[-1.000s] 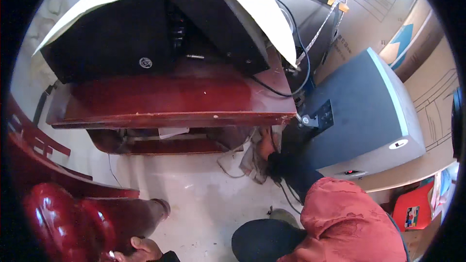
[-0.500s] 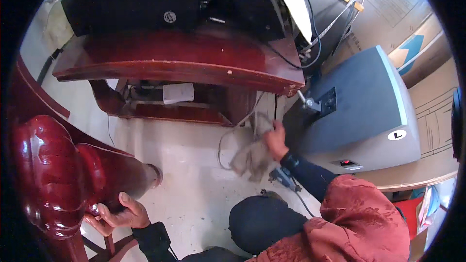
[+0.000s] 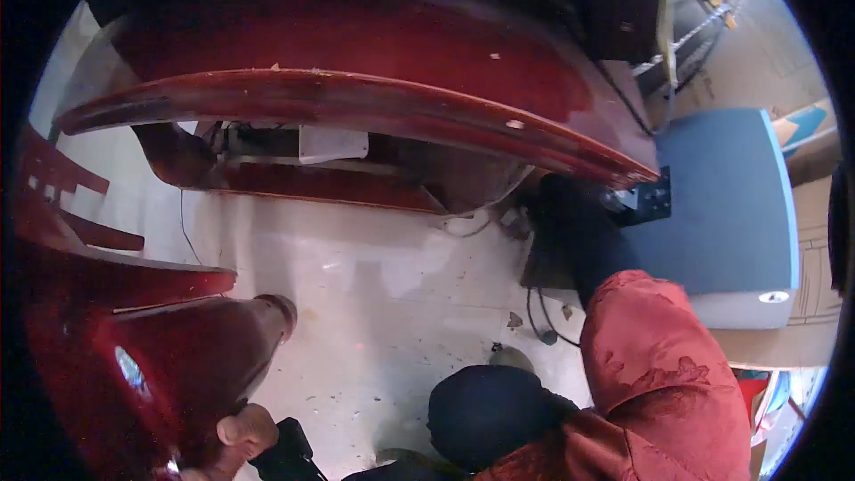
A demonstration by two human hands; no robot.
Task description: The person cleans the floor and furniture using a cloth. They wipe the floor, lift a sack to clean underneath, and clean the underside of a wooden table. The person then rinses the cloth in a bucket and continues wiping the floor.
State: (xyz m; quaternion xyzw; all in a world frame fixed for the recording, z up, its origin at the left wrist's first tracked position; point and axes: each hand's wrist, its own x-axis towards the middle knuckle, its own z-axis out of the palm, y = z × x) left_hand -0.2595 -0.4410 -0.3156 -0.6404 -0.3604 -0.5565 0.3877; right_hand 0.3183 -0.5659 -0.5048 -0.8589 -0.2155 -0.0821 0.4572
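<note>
Presently, the left hand (image 3: 247, 435) lies against the glossy, dark-red, rounded wooden furniture leg (image 3: 183, 361) at the lower left, and this piece seems to serve as a support. Its thumb is seen on the wood; the other fingers are mostly hidden, so I cannot tell whether they clamp it or only rest. The right arm, in a rust-red quilted sleeve (image 3: 668, 356) with a black cuff (image 3: 579, 236), goes toward the right end of the dark-red lacquered wooden desk (image 3: 374, 93), close beside the large grey-blue box with flat sides (image 3: 735, 214). The right hand is lost in the shadow there, and the state of its fingers cannot be told.

For reaching well, I think the weight should stay on the knees, with the left hand giving only balance. The wrist should better keep low, away from the desk edge and the shiny metal fitting (image 3: 623, 199). The thin black cable (image 3: 539, 316) on the floor could catch the sleeve, so care is needed.
</note>
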